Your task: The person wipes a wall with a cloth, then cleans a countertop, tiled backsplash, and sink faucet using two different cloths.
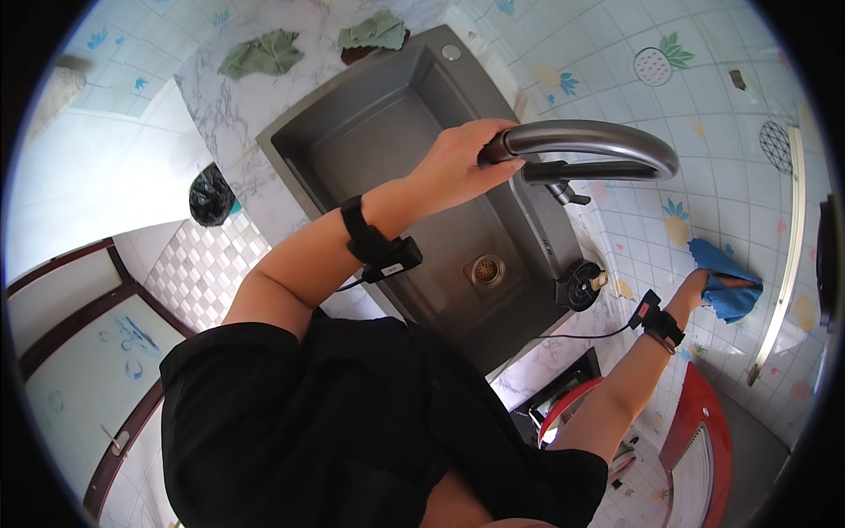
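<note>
My left hand (465,158) grips the end of the curved dark metal kitchen faucet (594,138), over the grey sink basin (370,132). At the right, my right hand (709,287) is pressed to the tiled wall (634,218) with a blue cloth (729,290) under and around its fingers; the cloth hides part of them. A strainer sits in the sink's drain (487,270). Each wrist wears a black band with a small cabled device.
Two green cloths (261,54) (375,32) lie on the marbled counter (244,125) beyond the sink. A black round object (581,285) stands at the sink's right corner. A black plastic bag (212,196) is beside the counter. A red range hood (700,435) is at lower right.
</note>
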Demonstrator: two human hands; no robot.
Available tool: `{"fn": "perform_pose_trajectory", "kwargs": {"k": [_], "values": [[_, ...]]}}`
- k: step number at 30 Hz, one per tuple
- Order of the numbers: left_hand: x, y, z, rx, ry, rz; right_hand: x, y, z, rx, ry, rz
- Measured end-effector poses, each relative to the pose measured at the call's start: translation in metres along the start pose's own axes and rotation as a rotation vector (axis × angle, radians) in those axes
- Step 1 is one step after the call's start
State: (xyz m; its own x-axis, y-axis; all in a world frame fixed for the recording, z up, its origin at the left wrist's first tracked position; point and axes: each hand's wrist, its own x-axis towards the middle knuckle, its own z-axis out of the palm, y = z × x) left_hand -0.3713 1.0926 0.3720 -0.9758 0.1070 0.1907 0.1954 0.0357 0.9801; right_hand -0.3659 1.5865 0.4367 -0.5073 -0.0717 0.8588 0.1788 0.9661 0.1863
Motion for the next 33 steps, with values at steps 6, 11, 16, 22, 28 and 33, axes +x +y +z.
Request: {"fn": "perform_pose_trajectory", "kwargs": {"k": [6,11,16,22,28,33], "values": [[-0.001,-0.018,0.0,0.066,0.015,0.187,0.001,0.004,-0.003,0.008,-0.033,-0.006],[-0.001,-0.027,-0.003,0.08,-0.034,0.267,0.005,0.004,-0.005,0.012,-0.062,-0.02],[-0.006,-0.039,-0.009,0.042,-0.046,0.278,0.008,0.002,-0.01,0.02,-0.082,-0.029],[-0.013,-0.049,-0.016,0.101,-0.063,0.347,0.008,-0.001,-0.015,0.025,-0.098,-0.034],[-0.01,-0.05,-0.017,0.168,-0.014,0.421,0.009,-0.005,-0.016,0.024,-0.107,-0.05],[-0.009,-0.038,-0.024,0.203,-0.097,0.39,0.009,-0.005,-0.018,0.02,-0.106,-0.05]]}}
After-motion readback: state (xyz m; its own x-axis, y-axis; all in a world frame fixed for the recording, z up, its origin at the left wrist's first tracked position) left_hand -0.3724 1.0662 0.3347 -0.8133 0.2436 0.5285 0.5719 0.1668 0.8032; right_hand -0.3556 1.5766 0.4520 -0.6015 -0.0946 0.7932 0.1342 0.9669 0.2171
